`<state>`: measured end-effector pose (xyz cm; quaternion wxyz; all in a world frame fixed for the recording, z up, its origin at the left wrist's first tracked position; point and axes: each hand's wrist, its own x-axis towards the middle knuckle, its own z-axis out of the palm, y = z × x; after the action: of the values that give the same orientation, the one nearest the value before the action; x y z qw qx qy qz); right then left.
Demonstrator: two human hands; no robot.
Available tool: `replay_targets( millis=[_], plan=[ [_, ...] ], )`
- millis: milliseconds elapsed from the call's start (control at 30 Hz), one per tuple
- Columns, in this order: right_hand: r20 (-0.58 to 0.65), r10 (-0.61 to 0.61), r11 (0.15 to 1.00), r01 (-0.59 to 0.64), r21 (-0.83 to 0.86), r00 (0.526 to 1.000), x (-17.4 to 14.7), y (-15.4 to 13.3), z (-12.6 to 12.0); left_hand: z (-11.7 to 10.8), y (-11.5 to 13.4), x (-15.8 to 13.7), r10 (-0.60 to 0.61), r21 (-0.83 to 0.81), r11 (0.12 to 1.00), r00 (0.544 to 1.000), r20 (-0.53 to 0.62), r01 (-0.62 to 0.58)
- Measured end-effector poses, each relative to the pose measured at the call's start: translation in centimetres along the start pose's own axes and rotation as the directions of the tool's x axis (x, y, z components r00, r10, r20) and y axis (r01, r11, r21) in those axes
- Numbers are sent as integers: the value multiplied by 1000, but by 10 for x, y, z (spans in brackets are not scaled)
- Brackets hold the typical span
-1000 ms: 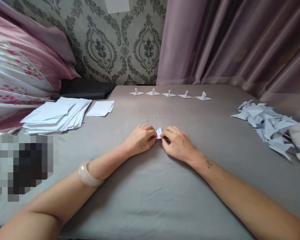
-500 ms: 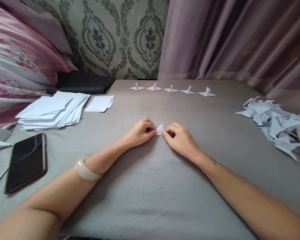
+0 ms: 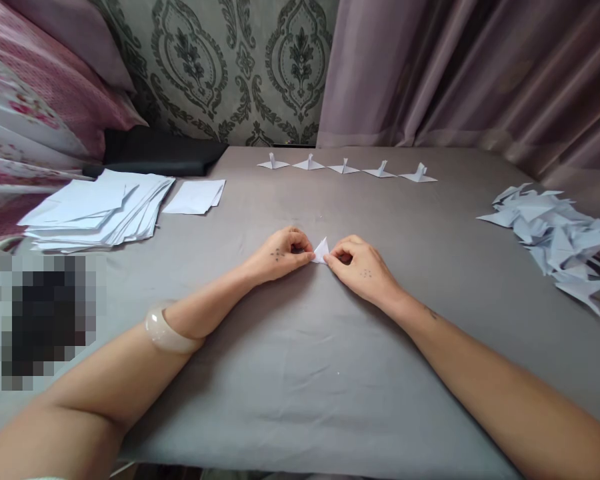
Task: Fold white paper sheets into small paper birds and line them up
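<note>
A small piece of folded white paper [image 3: 321, 252] is pinched between my two hands above the middle of the grey cloth-covered table [image 3: 300, 373]. Its pointed tip stands upward. My left hand [image 3: 284, 254] grips its left edge between thumb and fingers, and a pale bangle sits on that wrist. On the other side, my right hand [image 3: 359, 265] holds the right edge in a thumb-and-finger pinch. The fingertips cover the paper's lower corners.
A row of several folded paper cranes [image 3: 344, 167] stands along the back. At left lie a paper stack [image 3: 95, 213] and a smaller stack of square sheets [image 3: 195, 197]. To the right is a heap of folded paper pieces [image 3: 560, 233]. A blurred patch hides the left front.
The whole view has shifted slightly, and the table appears a little higher. Both hands keep their pinch on the folded paper, almost unmoved. The phone at left is now blurred out.
</note>
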<state>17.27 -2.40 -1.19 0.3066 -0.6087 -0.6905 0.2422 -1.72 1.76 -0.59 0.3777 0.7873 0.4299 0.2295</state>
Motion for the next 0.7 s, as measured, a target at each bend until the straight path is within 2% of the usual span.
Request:
replay_targets(
  millis=[367, 700],
  plan=[
    [14, 55, 997, -56, 54, 998, 4, 1, 1, 2, -7, 4, 42, 32, 999, 999, 1, -42],
    [32, 38, 998, -40, 58, 999, 5, 2, 1, 1, -4, 5, 30, 72, 997, 1000, 6, -30]
  ],
)
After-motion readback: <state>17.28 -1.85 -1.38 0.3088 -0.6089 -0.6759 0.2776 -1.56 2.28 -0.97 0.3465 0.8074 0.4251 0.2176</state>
